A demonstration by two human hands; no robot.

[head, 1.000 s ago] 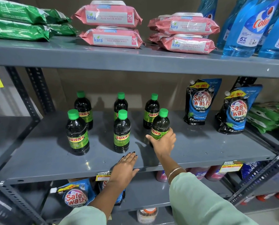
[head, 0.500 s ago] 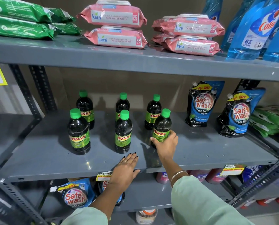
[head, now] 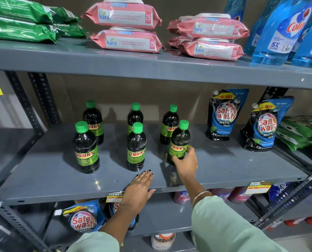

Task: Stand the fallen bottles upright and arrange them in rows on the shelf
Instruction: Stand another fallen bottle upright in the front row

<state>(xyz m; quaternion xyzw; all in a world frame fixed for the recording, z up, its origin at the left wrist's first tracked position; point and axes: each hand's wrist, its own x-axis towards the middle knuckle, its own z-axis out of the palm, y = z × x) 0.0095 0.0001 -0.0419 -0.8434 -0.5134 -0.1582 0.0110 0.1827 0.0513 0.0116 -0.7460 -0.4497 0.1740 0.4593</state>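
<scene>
Several dark bottles with green caps and green SUNNY labels stand upright in two rows on the grey middle shelf. The back row holds three bottles, at left, middle and right. The front row has a left bottle, a middle bottle and a right bottle. My right hand wraps around the base of the front right bottle. My left hand lies flat, fingers apart, on the shelf's front edge.
Two blue Safewash pouches stand to the right, with green packs beyond. The shelf above carries pink wipes packs, green packs and blue cleaner bottles. More pouches sit on the shelf below.
My right hand has slid lower and looser on the front right bottle, which now stands straighter. The camera view shifted slightly. My left hand stays on the shelf edge.
</scene>
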